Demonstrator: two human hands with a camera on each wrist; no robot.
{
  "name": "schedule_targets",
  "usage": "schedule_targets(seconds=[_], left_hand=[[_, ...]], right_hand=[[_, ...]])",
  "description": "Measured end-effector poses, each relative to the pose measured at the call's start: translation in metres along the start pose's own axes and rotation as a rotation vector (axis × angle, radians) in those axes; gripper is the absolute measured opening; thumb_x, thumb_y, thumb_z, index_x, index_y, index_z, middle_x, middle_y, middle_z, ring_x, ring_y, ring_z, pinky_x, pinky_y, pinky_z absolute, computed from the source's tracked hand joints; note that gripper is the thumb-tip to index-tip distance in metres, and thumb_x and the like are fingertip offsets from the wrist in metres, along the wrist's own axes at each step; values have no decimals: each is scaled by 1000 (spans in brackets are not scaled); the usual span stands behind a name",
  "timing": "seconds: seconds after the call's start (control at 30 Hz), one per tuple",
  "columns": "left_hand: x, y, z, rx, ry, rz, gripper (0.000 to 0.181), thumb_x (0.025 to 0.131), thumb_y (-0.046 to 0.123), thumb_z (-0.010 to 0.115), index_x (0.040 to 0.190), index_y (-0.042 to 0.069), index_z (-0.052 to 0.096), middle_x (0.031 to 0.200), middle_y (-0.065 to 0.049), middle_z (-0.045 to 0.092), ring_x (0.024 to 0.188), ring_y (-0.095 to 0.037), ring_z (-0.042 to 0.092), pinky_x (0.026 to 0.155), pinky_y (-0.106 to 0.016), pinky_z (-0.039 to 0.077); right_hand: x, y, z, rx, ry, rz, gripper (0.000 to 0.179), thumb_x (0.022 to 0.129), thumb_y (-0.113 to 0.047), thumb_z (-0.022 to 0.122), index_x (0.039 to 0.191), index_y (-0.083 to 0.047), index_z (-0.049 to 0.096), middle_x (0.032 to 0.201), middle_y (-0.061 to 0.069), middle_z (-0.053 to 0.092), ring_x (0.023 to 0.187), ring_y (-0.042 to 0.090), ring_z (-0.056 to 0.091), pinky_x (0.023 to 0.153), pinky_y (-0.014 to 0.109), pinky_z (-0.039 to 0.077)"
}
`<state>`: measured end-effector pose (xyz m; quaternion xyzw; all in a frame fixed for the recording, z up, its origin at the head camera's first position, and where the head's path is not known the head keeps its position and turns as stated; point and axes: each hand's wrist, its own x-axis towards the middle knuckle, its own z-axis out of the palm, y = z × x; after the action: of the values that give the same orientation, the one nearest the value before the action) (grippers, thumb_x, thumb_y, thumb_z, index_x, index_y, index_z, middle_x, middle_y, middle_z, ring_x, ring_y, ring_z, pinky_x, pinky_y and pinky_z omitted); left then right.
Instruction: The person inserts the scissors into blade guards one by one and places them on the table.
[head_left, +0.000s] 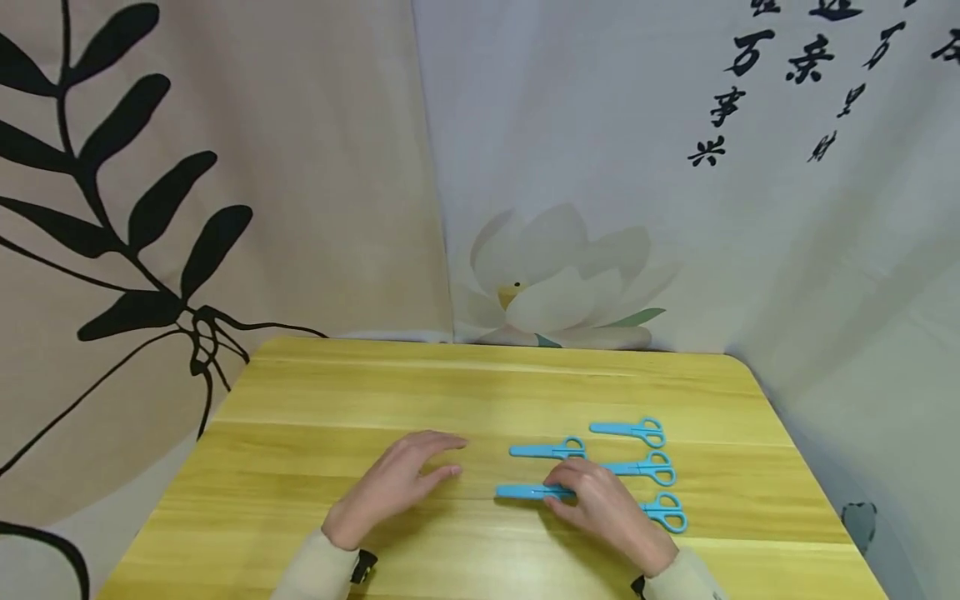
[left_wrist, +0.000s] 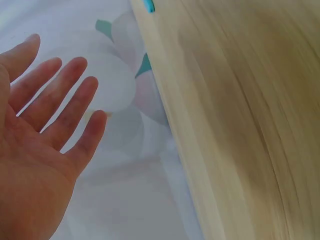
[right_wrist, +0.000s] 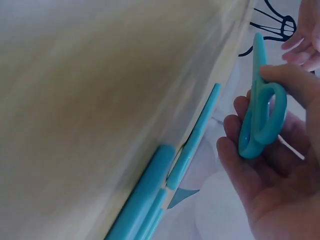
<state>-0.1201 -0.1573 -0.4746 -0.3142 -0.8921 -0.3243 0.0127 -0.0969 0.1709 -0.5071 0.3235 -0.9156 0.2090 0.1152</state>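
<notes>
My right hand [head_left: 603,508] pinches a pair of light blue scissors [head_left: 525,492] between thumb and fingers, blade end pointing left; the hand hides its handles in the head view. The right wrist view shows the held scissors [right_wrist: 257,60] with both finger loops, apart from the tabletop. To the left, my left hand [head_left: 397,479] hovers with fingers extended and holds nothing; its palm [left_wrist: 37,170] shows in the left wrist view. Around the right hand lie more blue scissors: one pair [head_left: 543,451] behind it, others [head_left: 626,429], [head_left: 637,468] farther right, and one [head_left: 666,512] partly covered by the hand.
A wooden table [head_left: 315,400] with rounded far corners bears everything. Behind it hangs a pale cloth [head_left: 337,208] printed with dark leaves, a lotus and black characters. The table's right edge slopes down beside the cloth.
</notes>
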Motion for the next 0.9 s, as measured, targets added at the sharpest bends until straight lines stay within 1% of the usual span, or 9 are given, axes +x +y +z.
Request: schedule_targets(seconds=[0.1,0.2,0.4,0.47,0.57,0.63,0.77,0.9], left_hand=[[-6,-6,-5,1,25,-32,38,101,29,69,136,14,68,136,0,68,126,-24,62,108,-50,49],[-10,-10,-9,-8,33,-53,36,102,28,68,136,16,68,135,2,68,126,-23,63,108,-50,49],[-13,-16,-16,0,28,-48,38,101,27,70,137,15,67,136,-1,68,125,-26,63,106,-51,50],[-14,-18,-17,8,26,-42,40,102,31,69,138,13,66,136,-1,67,125,-26,63,106,-52,50],[-16,-20,-18,12,32,-39,44,101,35,69,139,12,65,138,-3,66,126,-28,62,106,-53,49],[-18,-21,-19,18,38,-40,47,101,37,69,140,11,64,139,-4,65,128,-30,61,107,-55,48],[-21,-23,-20,20,53,-49,49,100,37,70,141,11,63,140,-6,64,129,-33,59,108,-58,47],[-25,-25,-23,37,82,-46,50,98,34,73,141,10,63,142,-9,63,130,-35,58,108,-59,46]], right_hand=[[0,3,0,18,-28,23,16,85,-18,86,97,-12,78,101,-2,74,95,18,71,81,36,62],[1,5,1,34,-60,40,16,86,-18,85,99,-11,78,101,-2,74,95,17,71,81,36,62],[4,9,6,69,-117,87,16,88,-18,85,101,-11,78,101,-3,73,91,14,69,78,32,61],[5,10,7,63,-123,94,15,88,-18,85,100,-11,78,100,-3,73,91,13,69,77,31,61],[7,13,7,40,-126,83,15,87,-17,86,98,-12,78,99,-4,73,90,14,69,77,32,61],[9,14,8,22,-131,79,14,87,-17,86,97,-12,78,99,-4,73,92,15,69,79,33,61],[11,15,8,-11,-149,76,12,87,-17,86,96,-12,79,101,-3,72,97,18,68,83,36,60],[10,13,4,-33,-142,86,17,88,-20,85,100,-12,79,106,0,72,104,21,68,88,39,59]])
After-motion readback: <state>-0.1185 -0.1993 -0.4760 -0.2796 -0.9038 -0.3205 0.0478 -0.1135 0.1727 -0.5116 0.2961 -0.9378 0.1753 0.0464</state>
